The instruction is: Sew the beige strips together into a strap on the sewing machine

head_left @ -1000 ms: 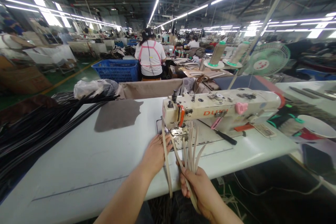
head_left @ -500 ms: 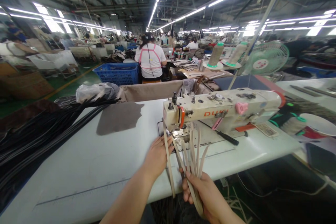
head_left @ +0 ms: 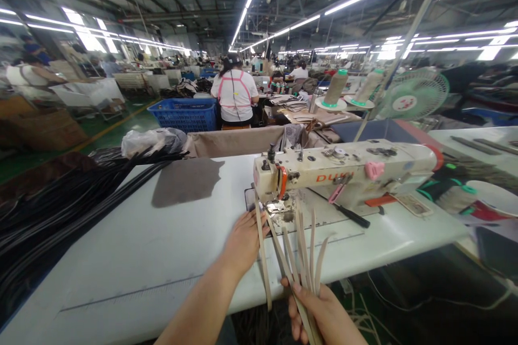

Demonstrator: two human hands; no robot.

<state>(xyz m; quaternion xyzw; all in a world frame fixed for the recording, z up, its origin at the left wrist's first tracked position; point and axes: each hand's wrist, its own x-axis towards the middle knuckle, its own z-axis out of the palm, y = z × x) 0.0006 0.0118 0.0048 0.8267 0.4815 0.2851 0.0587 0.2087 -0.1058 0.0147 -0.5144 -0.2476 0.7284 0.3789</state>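
Observation:
My left hand (head_left: pixel 245 234) lies flat on the machine bed, fingers stretched toward the needle area of a cream sewing machine (head_left: pixel 307 172). One narrow beige strip (head_left: pixel 264 264) hangs down from the sewing head across my left fingers and over the table's front edge. My right hand (head_left: pixel 313 307) is closed round a bunch of beige strips (head_left: pixel 301 264) near that edge. Their loose ends fan upward, and one runs up to the needle plate (head_left: pixel 279 207). What lies under my left fingertips is hidden.
A grey-brown flat piece (head_left: pixel 186 180) and a bundle of black strips (head_left: pixel 81 215) lie on the left. Behind the needle area rests a black-handled tool (head_left: pixel 352 215). Thread cones (head_left: pixel 338 89) and a fan (head_left: pixel 413 97) stand beyond; a co-worker (head_left: pixel 234 91) sits ahead.
My right hand has moved slightly down with the bunch of strips. The left hand stays beside the needle. The whole view has shifted a little.

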